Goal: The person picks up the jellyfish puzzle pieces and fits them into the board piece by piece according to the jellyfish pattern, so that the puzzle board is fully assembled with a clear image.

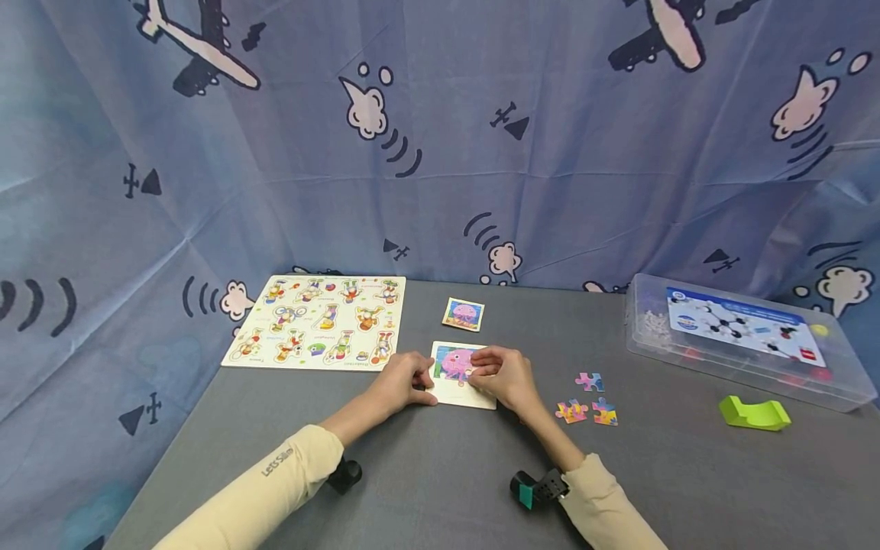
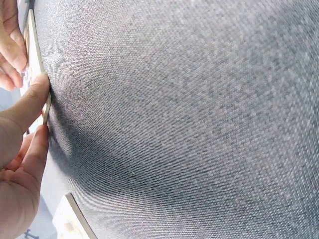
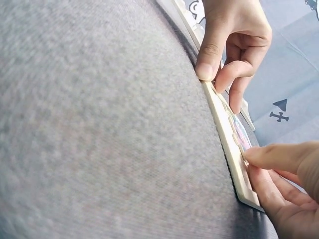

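Observation:
A small pale puzzle board [image 1: 462, 396] lies on the grey table, with joined jigsaw pieces [image 1: 451, 363] forming part of a pink octopus picture. My left hand [image 1: 400, 380] grips the board's left edge, thumb at the near corner and fingers on the side. Over the right part of the board, my right hand [image 1: 507, 376] pinches a puzzle piece against the picture, its fingertips covering most of it. In the right wrist view, the right thumb and fingers [image 3: 269, 167] meet at the board's top face. Behind the board lies a small card [image 1: 464, 314] with the octopus picture.
Several loose jigsaw pieces [image 1: 605, 412] lie right of the right hand. A large peg puzzle [image 1: 323, 359] with cartoon figures is at the back left. At the right are a clear plastic case [image 1: 729, 359] and a green curved block [image 1: 755, 413]. A patterned curtain [image 1: 440, 191] hangs behind.

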### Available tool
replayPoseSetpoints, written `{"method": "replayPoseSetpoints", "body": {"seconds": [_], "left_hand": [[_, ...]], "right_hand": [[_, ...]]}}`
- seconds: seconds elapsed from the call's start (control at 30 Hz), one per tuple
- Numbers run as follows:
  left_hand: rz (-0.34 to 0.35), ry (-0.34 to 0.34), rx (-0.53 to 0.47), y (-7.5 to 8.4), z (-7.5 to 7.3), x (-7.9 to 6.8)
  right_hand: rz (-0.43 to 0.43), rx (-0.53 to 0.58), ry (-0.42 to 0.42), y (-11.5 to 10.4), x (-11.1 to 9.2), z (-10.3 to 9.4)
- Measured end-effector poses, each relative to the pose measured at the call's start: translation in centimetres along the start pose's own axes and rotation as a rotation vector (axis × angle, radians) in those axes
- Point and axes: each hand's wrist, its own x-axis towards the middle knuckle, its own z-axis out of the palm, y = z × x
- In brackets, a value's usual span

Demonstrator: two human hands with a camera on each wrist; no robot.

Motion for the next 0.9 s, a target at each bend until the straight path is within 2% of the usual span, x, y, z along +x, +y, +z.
{"method": "replayPoseSetpoints", "body": {"seconds": [0.27, 0.5, 0.73, 0.9], "left_hand": [[-0.010, -0.008, -0.002, -0.3, 0.2, -0.1], [-0.006, -0.012, -0.012, -0.2, 0.2, -0.2], [-0.006, -0.008, 0.026, -0.3, 0.1, 0.1], [-0.008, -0.015, 0.026, -0.2, 0.1, 0.2]], "right_hand": [[-0.036, 0.040, 0.034, -0.6, 0.1, 0.1], [-0.030, 0.033, 0.027, -0.7, 0.2, 0.8], [-0.069, 0.028, 0.005, -0.6, 0.7, 0.9], [-0.069, 0.123, -0.017, -0.3, 0.8, 0.0]]}}
